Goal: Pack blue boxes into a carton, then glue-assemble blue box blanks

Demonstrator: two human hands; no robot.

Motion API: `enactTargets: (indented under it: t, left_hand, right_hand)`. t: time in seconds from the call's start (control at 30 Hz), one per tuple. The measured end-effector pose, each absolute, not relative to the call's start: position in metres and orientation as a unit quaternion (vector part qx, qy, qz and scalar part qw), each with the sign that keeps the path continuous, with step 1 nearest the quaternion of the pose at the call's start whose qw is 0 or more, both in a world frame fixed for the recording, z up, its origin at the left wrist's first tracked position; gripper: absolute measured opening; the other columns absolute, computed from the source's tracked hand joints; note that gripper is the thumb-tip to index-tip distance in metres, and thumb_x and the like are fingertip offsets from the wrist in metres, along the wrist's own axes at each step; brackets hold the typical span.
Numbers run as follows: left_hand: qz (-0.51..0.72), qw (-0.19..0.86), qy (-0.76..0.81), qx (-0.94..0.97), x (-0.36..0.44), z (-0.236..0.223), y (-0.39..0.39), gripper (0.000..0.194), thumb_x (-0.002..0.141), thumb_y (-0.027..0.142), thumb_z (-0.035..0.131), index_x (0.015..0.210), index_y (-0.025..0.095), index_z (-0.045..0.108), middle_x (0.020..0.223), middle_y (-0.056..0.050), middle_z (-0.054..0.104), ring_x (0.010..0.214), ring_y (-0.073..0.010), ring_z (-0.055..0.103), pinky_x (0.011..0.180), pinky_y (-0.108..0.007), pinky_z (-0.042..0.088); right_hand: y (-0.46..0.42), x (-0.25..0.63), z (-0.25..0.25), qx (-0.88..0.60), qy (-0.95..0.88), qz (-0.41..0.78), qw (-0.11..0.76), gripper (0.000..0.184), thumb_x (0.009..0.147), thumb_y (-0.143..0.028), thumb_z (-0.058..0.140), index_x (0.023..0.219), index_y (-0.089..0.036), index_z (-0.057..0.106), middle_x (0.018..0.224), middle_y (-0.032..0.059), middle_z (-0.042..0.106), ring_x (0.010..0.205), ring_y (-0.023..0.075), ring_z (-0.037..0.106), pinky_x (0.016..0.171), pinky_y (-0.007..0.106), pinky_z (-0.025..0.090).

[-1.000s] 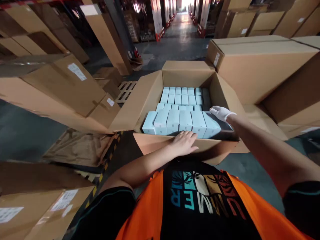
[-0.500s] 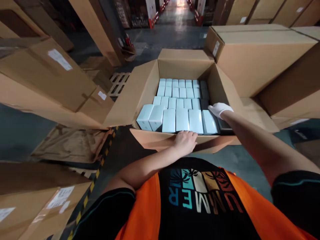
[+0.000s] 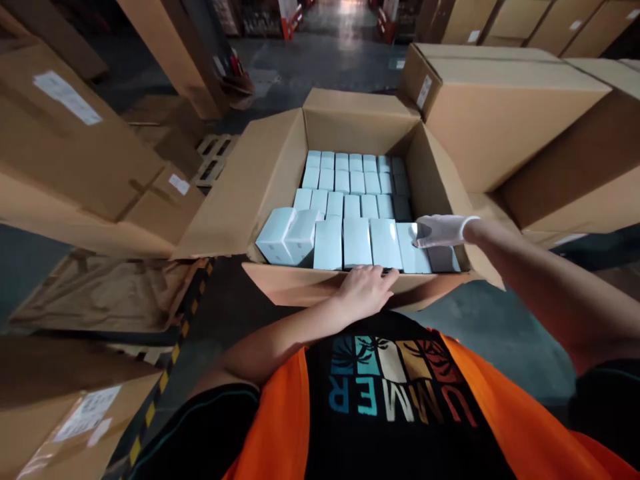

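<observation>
An open cardboard carton (image 3: 280, 167) stands in front of me, filled with rows of several small pale-blue boxes (image 3: 350, 200). My bare left hand (image 3: 367, 290) rests on the carton's near flap, fingers spread flat against the front row of boxes. My right hand (image 3: 440, 230), in a white glove, lies on top of the rightmost pale-blue box in the front row (image 3: 413, 247), fingers stretched over it. The two boxes at the left end of the front row (image 3: 285, 233) sit tilted and higher than the rest.
Large closed cartons (image 3: 500, 107) stack to the right and more cartons (image 3: 75, 153) lean on the left. Flattened cardboard (image 3: 100, 293) lies on the floor beside a yellow-black striped line (image 3: 165, 387). A wooden pallet (image 3: 210, 160) sits behind the open carton.
My gloved right hand has slid leftward from the carton's right wall onto the front row's rightmost box. The left hand stayed on the near flap. The view tilted down.
</observation>
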State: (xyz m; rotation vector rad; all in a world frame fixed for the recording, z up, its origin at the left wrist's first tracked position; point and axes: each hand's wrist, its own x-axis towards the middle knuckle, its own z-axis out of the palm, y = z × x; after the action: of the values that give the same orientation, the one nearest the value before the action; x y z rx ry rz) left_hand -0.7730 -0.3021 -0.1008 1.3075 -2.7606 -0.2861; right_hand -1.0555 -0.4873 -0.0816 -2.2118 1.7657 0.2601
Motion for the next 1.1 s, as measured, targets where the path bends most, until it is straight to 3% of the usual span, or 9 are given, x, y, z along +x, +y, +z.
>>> enactTargets:
  t: [0.07, 0.2, 0.3, 0.43, 0.57, 0.7, 0.8, 0.97, 1.1]
  left_hand:
    - [-0.092, 0.062, -0.901, 0.42, -0.77, -0.105, -0.303, 0.048, 0.109, 0.038, 0.062, 0.153, 0.018, 0.057, 0.129, -0.015, 0.072, 0.118, -0.031, 0.071, 0.096, -0.042, 0.059]
    - [-0.065, 0.11, -0.907, 0.402, -0.767, -0.115, -0.303, 0.052, 0.105, 0.036, 0.068, 0.151, 0.014, 0.059, 0.158, -0.02, 0.058, 0.143, -0.0336, 0.058, 0.111, -0.044, 0.055]
    - [-0.034, 0.139, -0.906, 0.398, -0.768, -0.123, -0.305, 0.051, 0.102, 0.033, 0.072, 0.147, 0.012, 0.061, 0.175, -0.022, 0.04, 0.161, -0.036, 0.041, 0.125, -0.047, 0.045]
    - [-0.032, 0.151, -0.905, 0.397, -0.768, -0.127, -0.308, 0.039, 0.106, 0.031, 0.065, 0.139, 0.011, 0.065, 0.161, -0.022, 0.058, 0.144, -0.033, 0.058, 0.112, -0.042, 0.052]
    - [-0.058, 0.131, -0.914, 0.379, -0.765, -0.125, -0.308, 0.039, 0.109, 0.03, 0.057, 0.142, 0.009, 0.063, 0.127, -0.017, 0.074, 0.119, -0.0299, 0.067, 0.099, -0.04, 0.054]
    - [-0.049, 0.138, -0.919, 0.366, -0.762, -0.128, -0.307, 0.046, 0.11, 0.03, 0.055, 0.15, 0.007, 0.057, 0.128, -0.017, 0.072, 0.119, -0.0295, 0.064, 0.1, -0.041, 0.052]
    - [-0.03, 0.141, -0.923, 0.356, -0.759, -0.132, -0.305, 0.05, 0.11, 0.029, 0.053, 0.155, 0.007, 0.053, 0.131, -0.017, 0.071, 0.12, -0.0293, 0.063, 0.101, -0.041, 0.05]
    - [-0.02, 0.133, -0.934, 0.332, -0.756, -0.131, -0.306, 0.055, 0.112, 0.03, 0.048, 0.161, 0.004, 0.047, 0.134, -0.018, 0.069, 0.121, -0.0298, 0.061, 0.103, -0.042, 0.048]
    - [-0.008, 0.131, -0.938, 0.32, -0.757, -0.136, -0.311, 0.056, 0.114, 0.029, 0.044, 0.163, 0.003, 0.044, 0.136, -0.019, 0.068, 0.123, -0.0299, 0.061, 0.102, -0.041, 0.048]
  right_hand:
    - [-0.483, -1.054, -0.085, -0.763, 0.626, 0.104, 0.127, 0.087, 0.078, -0.066, 0.089, 0.15, -0.021, 0.069, 0.138, 0.0163, 0.073, 0.116, 0.0359, 0.073, 0.097, 0.042, 0.06]
    - [-0.483, -1.039, -0.081, -0.706, 0.694, 0.091, 0.112, 0.043, 0.098, -0.049, 0.07, 0.125, -0.018, 0.08, 0.112, 0.0099, 0.08, 0.097, 0.026, 0.075, 0.081, 0.031, 0.057]
    - [-0.476, -1.032, -0.077, -0.741, 0.668, 0.044, 0.056, 0.033, 0.103, -0.033, 0.056, 0.114, -0.016, 0.082, 0.117, 0.0113, 0.08, 0.108, 0.0255, 0.074, 0.093, 0.03, 0.056]
    - [-0.454, -1.036, -0.077, -0.765, 0.64, 0.045, 0.056, 0.038, 0.098, -0.026, 0.057, 0.126, -0.016, 0.081, 0.141, 0.0154, 0.071, 0.131, 0.0289, 0.067, 0.113, 0.034, 0.052]
    - [-0.436, -1.036, -0.073, -0.724, 0.68, 0.055, 0.097, 0.073, 0.087, -0.027, 0.072, 0.158, -0.016, 0.061, 0.168, 0.02, 0.046, 0.145, 0.0353, 0.058, 0.122, 0.04, 0.049]
    - [-0.421, -1.017, -0.07, -0.641, 0.766, 0.006, 0.053, 0.058, 0.1, -0.035, 0.058, 0.153, -0.014, 0.062, 0.156, 0.025, 0.051, 0.128, 0.0374, 0.067, 0.115, 0.05, 0.054]
    - [-0.407, -1.012, -0.076, -0.65, 0.758, 0.014, 0.043, 0.056, 0.101, -0.03, 0.051, 0.156, -0.02, 0.063, 0.163, 0.0211, 0.048, 0.139, 0.0413, 0.061, 0.119, 0.054, 0.051]
    - [-0.403, -1.041, -0.082, -0.704, 0.695, 0.048, 0.141, 0.094, 0.084, -0.021, 0.065, 0.175, -0.019, 0.04, 0.184, 0.0158, 0.018, 0.163, 0.0411, 0.037, 0.131, 0.047, 0.04]
    - [-0.414, -1.052, -0.081, -0.69, 0.694, 0.078, 0.19, 0.11, 0.078, -0.026, 0.074, 0.179, -0.022, 0.029, 0.183, 0.0187, 0.015, 0.155, 0.0409, 0.049, 0.124, 0.045, 0.049]
